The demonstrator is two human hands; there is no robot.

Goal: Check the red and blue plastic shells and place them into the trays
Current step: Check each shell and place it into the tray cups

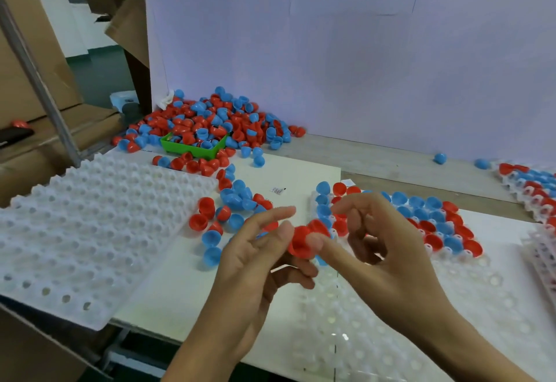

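Above the tabletop's [304,177] near edge, left hand [255,264] and right hand [382,258] pinch one red shell [301,240] between fingers, raised for checking before traying.

Two hands, left [255,261] and right [382,249], three white trays, one green bin [192,148], shells beyond counting

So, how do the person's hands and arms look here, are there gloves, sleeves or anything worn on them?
Both are bare. The left hand and the right hand wear no gloves, and no rings show on the visible fingers. The forearms are uncovered down to the bottom edge of the picture: no sleeve, watch or wristband is in view. The fingernails look short and unpainted.
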